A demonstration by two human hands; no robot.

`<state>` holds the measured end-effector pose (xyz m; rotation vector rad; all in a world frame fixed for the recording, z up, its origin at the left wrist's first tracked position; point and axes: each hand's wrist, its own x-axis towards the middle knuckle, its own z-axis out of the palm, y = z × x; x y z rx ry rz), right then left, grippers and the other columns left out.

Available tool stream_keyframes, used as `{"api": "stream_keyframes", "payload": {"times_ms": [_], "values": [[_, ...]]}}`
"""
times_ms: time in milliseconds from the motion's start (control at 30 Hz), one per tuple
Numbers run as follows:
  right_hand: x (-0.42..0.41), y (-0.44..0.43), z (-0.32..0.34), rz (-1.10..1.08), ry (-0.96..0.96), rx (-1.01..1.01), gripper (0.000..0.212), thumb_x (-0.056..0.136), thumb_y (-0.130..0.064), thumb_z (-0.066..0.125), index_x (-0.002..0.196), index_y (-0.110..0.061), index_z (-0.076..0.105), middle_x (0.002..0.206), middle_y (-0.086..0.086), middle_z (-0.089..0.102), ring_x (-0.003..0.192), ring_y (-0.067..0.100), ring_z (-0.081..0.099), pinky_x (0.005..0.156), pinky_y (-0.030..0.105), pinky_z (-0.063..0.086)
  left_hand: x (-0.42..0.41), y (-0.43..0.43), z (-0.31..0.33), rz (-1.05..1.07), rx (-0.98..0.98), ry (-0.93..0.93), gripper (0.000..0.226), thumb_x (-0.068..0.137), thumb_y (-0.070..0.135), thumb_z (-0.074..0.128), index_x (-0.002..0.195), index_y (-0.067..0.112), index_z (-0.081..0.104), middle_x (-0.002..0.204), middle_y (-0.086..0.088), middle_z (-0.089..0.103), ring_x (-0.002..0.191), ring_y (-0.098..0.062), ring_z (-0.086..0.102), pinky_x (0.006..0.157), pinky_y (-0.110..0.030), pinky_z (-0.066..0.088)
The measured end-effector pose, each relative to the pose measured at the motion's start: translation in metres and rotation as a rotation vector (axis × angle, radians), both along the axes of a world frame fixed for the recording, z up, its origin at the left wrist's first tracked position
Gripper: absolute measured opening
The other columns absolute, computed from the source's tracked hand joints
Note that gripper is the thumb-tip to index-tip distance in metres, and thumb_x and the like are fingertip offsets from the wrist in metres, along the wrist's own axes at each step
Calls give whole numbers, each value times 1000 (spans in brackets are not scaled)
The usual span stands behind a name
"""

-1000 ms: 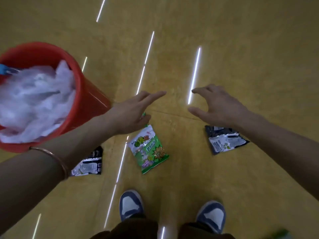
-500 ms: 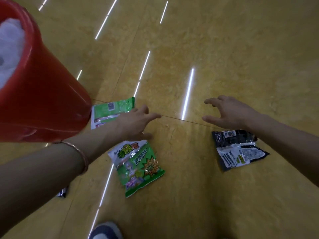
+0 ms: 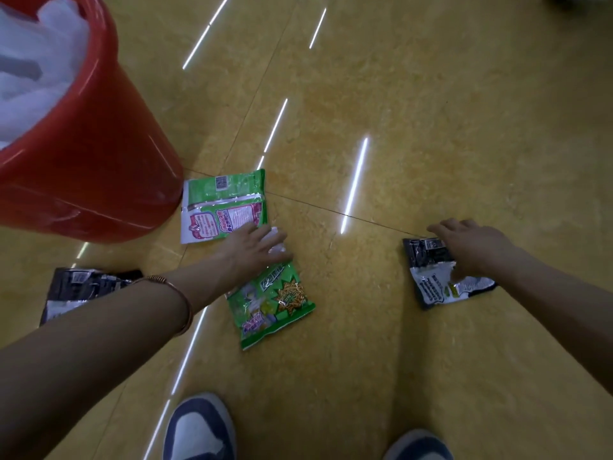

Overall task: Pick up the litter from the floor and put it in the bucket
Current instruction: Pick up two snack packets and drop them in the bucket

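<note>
A red bucket (image 3: 99,167) with white plastic inside stands at the upper left. A green snack packet (image 3: 275,303) lies on the yellow floor in the middle; my left hand (image 3: 255,249) rests on its top end, fingers spread over it. To the right lies a black and silver packet (image 3: 434,283); my right hand (image 3: 471,247) presses down on its upper part, fingers bent. A second green packet (image 3: 225,204), back side up, lies beside the bucket's base. Another black packet (image 3: 79,287) lies at the left, partly hidden by my left forearm.
My two blue and white shoes (image 3: 199,429) are at the bottom edge. Bright strip reflections cross the glossy yellow floor (image 3: 431,111). The floor beyond the packets is open.
Both hands have dropped from above the floor onto the packets: the left onto the green one, the right onto the black one. The view has tilted lower and nearer.
</note>
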<state>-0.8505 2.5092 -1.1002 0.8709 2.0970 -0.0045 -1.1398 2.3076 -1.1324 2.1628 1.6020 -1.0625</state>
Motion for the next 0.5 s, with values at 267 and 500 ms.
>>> {"api": "stream_keyframes", "payload": {"times_ms": [267,500], "values": [[23,-16,-21,11,41,83,92,76,-44,73,145,-15,19,145,4,36,132,23,36,103,36,38,11,9,-3,-168,-35,49,71,88,18,57,145,14,14,154,-7,16,144,-31,5,116,-44,8],[25,-24,-30,12,-3,32,76,77,-47,71,137,-17,35,133,4,44,123,22,42,98,33,39,2,-3,-8,-142,2,3,93,70,49,73,139,18,19,139,-9,34,131,-30,24,110,-43,17]]}}
